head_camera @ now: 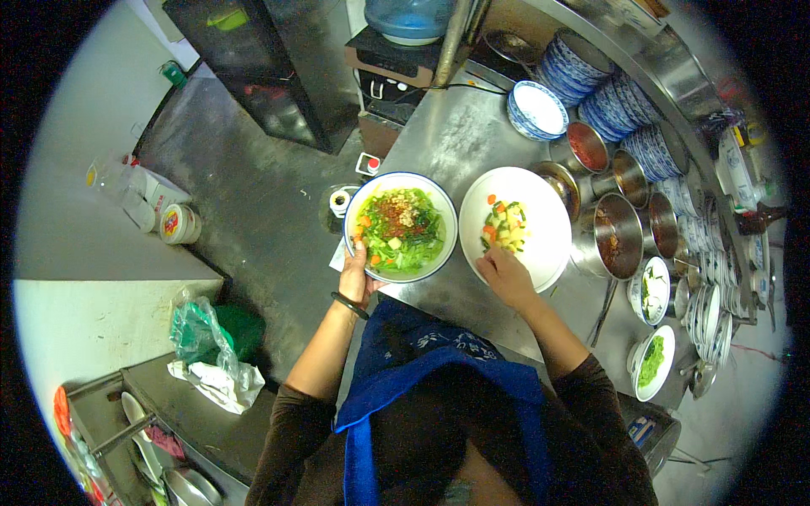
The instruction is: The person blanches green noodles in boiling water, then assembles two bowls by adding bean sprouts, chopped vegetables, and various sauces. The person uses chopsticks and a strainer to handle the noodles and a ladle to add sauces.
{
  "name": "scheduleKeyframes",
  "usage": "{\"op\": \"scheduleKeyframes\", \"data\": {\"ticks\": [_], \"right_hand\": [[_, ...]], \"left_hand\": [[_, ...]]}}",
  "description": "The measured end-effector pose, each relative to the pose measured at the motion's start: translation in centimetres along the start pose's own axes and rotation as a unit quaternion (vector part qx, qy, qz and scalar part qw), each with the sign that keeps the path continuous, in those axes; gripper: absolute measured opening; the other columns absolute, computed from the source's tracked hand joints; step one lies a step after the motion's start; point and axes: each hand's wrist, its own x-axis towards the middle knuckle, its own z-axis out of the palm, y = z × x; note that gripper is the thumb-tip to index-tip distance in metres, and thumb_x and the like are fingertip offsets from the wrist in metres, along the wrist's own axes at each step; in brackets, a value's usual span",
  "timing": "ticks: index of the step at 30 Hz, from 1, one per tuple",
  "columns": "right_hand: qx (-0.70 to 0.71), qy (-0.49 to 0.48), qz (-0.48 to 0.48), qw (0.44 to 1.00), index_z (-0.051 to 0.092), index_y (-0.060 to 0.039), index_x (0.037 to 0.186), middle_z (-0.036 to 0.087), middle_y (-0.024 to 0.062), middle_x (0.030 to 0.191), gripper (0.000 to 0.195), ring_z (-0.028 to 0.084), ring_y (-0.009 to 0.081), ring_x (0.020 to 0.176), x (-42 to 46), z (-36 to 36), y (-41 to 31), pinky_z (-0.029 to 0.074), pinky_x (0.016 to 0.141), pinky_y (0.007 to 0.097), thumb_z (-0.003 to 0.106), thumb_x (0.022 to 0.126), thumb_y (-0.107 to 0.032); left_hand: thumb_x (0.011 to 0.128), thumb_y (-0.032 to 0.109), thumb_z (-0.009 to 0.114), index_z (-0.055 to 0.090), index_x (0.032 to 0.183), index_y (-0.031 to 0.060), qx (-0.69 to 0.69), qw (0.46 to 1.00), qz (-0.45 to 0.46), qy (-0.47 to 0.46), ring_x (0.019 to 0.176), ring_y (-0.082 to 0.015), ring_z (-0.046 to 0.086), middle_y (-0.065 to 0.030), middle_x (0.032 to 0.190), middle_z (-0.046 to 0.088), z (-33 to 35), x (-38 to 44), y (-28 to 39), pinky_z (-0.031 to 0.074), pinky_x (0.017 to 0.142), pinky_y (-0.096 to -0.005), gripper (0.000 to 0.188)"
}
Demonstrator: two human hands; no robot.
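Note:
My left hand (355, 273) grips the near left rim of a blue-rimmed bowl (450, 218), thumb on the edge and fingers underneath. Inside it are shredded greens (405, 250), chopped nuts, a dark red sauce and some diced vegetables. Just to its right stands a wide white bowl (547, 246) on the steel counter. Diced carrot, pale cubes and green pieces (506, 221) lie in that bowl. My right hand (506, 273) reaches over its near rim, fingertips down at the diced pieces. Whether the fingers pinch any of them is hidden.
Metal pots (617, 237) of sauces line the steel counter (436, 148) on the right. Behind them rise stacked blue-and-white bowls (573, 66). Two bowls of greens (652, 360) sit nearer me at right. A water dispenser (395, 69) stands beyond the counter's far left edge.

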Motion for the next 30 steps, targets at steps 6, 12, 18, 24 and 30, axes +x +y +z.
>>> {"op": "scheduleKeyframes", "data": {"ticks": [6, 12, 18, 24, 30], "right_hand": [[-0.098, 0.046, -0.014, 0.994, 0.051, -0.0032, 0.078, 0.056, 0.0166, 0.072, 0.028, 0.055, 0.0338, 0.071, -1.6, -0.2, -1.6, 0.044, 0.064, 0.0427, 0.050, 0.086, -0.030], [-0.009, -0.001, 0.036, 0.999, 0.050, -0.0017, 0.076, 0.053, 0.0149, 0.068, 0.031, 0.053, 0.0293, 0.066, -0.4, -0.4, -1.0, 0.043, 0.061, 0.0377, 0.046, 0.089, -0.029], [0.189, -0.019, 0.025, 0.981, 0.053, -0.0004, 0.083, 0.055, 0.0111, 0.073, 0.034, 0.051, 0.0244, 0.067, 3.2, 0.0, -7.4, 0.041, 0.067, 0.0334, 0.040, 0.092, -0.030], [0.258, -0.032, -0.112, 0.959, 0.055, -0.0009, 0.100, 0.060, 0.0144, 0.089, 0.033, 0.058, 0.0283, 0.089, 5.7, 3.4, -11.6, 0.043, 0.080, 0.0334, 0.040, 0.091, -0.029], [0.366, -0.068, -0.049, 0.927, 0.055, -0.0005, 0.096, 0.059, 0.0079, 0.093, 0.024, 0.056, 0.0139, 0.081, 5.2, 2.0, -11.2, 0.046, 0.070, 0.0285, 0.047, 0.090, -0.022]], "left_hand": [[0.092, 0.041, 0.037, 0.026, 0.129, 0.0068, 0.019, 1.000, -0.007, -0.009, 0.087, -0.0284, 0.063, -0.0185, 0.112, 0.054, -0.1, 0.1, -0.1, 0.059, 0.060, -0.0364, 0.052], [0.092, 0.041, 0.035, 0.019, 0.132, 0.0137, 0.029, 1.000, -0.007, -0.002, 0.089, -0.0259, 0.063, -0.0167, 0.116, 0.052, 0.1, -0.2, 0.1, 0.059, 0.058, -0.0328, 0.051], [0.090, 0.045, 0.039, 0.013, 0.134, 0.0221, 0.020, 0.999, -0.015, -0.028, 0.100, -0.0304, 0.058, -0.0149, 0.126, 0.043, -1.0, -0.2, -0.4, 0.057, 0.063, -0.0430, 0.056], [0.087, 0.057, 0.036, 0.013, 0.137, 0.0235, 0.020, 0.997, -0.043, -0.058, 0.107, -0.0310, 0.053, -0.0118, 0.135, 0.034, -1.8, -0.2, -0.6, 0.051, 0.075, -0.0468, 0.065], [0.084, 0.064, 0.035, 0.007, 0.141, 0.0248, 0.022, 1.000, 0.004, 0.004, 0.106, -0.0278, 0.050, -0.0141, 0.141, 0.023, -3.9, -3.0, -2.6, 0.044, 0.083, -0.0458, 0.075]]}}
